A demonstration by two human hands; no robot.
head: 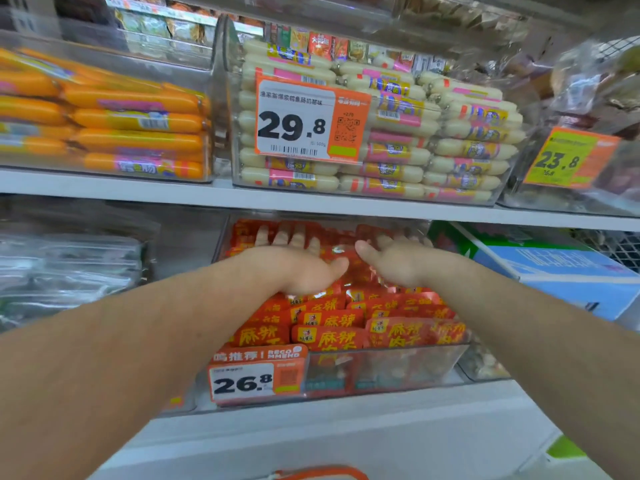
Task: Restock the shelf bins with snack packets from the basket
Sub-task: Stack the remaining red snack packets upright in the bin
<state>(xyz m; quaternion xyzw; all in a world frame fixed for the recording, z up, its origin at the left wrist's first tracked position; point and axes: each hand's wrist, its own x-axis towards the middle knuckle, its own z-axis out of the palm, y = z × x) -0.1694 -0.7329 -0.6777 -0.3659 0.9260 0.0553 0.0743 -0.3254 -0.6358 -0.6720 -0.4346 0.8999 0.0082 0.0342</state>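
A clear shelf bin (381, 370) on the lower shelf is filled with several red snack packets (332, 336) with yellow print. Both my hands reach deep into it. My left hand (294, 261) lies flat, fingers spread, pressing on the packets at the back. My right hand (398, 259) does the same beside it, thumb pointing left, fingers straight under the upper shelf. Neither hand grips a packet. An orange handle (322, 472) of the basket shows at the bottom edge; the basket itself is out of view.
The bin carries a 26.8 price tag (258, 374). Above are bins of white sausages (398, 161) with a 29.8 tag and orange sausages (131, 123). A blue carton (561, 271) sits right of the bin, clear bags (65, 271) to the left. The upper shelf edge (311, 200) hangs just over my fingers.
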